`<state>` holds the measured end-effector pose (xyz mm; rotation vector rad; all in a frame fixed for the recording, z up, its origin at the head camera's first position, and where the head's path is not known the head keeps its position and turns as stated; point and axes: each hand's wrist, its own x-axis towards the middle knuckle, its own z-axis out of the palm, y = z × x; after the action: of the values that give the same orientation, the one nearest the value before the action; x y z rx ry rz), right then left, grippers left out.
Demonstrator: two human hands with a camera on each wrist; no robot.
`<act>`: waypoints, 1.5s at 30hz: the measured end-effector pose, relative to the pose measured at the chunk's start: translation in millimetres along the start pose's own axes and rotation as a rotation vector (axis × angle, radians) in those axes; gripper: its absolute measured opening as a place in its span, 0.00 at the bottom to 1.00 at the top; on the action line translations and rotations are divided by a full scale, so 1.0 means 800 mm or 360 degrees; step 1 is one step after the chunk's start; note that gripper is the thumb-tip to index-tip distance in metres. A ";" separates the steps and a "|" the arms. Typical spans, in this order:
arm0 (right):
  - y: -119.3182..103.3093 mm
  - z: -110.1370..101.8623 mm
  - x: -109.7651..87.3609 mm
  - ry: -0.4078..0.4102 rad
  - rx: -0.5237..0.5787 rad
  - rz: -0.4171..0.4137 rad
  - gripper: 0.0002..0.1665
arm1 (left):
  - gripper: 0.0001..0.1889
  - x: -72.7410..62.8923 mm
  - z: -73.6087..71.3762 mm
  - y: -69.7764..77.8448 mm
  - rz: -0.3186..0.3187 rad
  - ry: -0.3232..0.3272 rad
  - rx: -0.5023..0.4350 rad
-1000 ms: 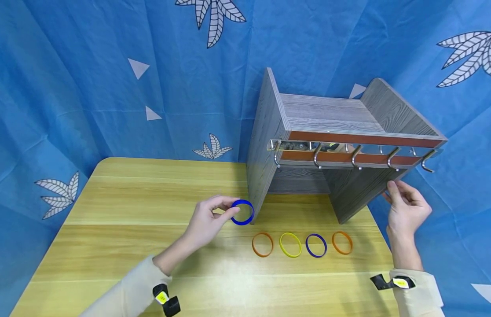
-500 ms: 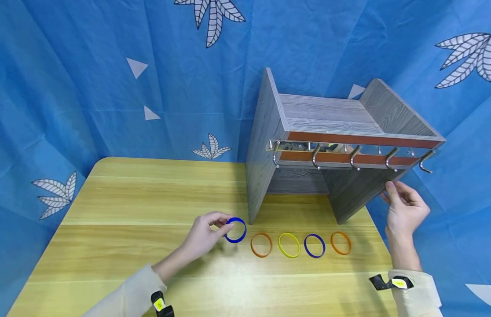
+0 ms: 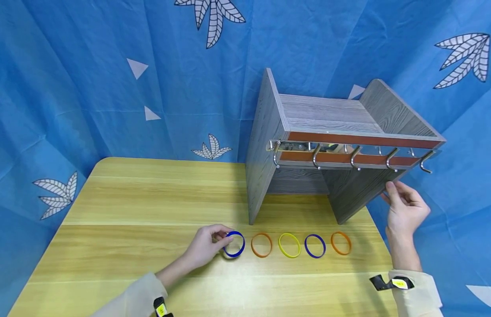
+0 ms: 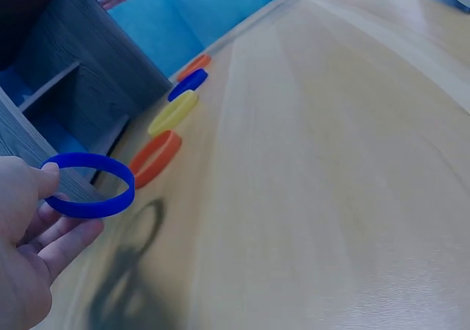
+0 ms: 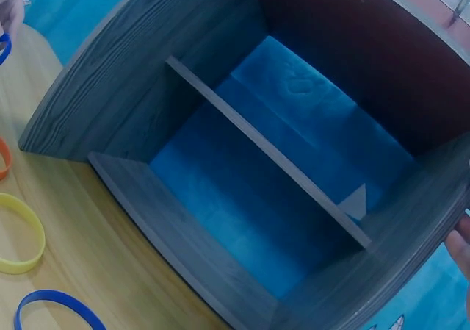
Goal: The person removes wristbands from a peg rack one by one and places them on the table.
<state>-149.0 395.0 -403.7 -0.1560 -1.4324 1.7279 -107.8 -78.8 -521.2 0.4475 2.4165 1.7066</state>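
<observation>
A blue wristband is pinched between the thumb and fingers of my left hand, low over the table at the left end of a row of wristbands. The left wrist view shows the blue band tilted, its shadow on the wood below. Beside it lie an orange wristband, a yellow one, a darker blue one and another orange one. With thumb and fingers, my right hand grips the front edge of the right side panel of a grey wooden shelf.
Several metal hooks stick out along the shelf's front rail. Inside, a thin divider board crosses the compartment in the right wrist view. A blue patterned cloth hangs behind the wooden table.
My left hand has lowered the blue wristband toward the table, moving it slightly left and nearer, into line with the row. The right hand stays at the shelf panel.
</observation>
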 end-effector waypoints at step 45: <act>0.000 -0.003 0.000 0.0005 -0.0077 0.0004 0.20 | 0.08 0.026 0.008 -0.026 -0.0085 0.0022 0.0230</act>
<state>-147.7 396.4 -404.6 -0.1865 -1.4730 1.6956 -128.5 -73.1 -541.8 0.3868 2.5478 1.5258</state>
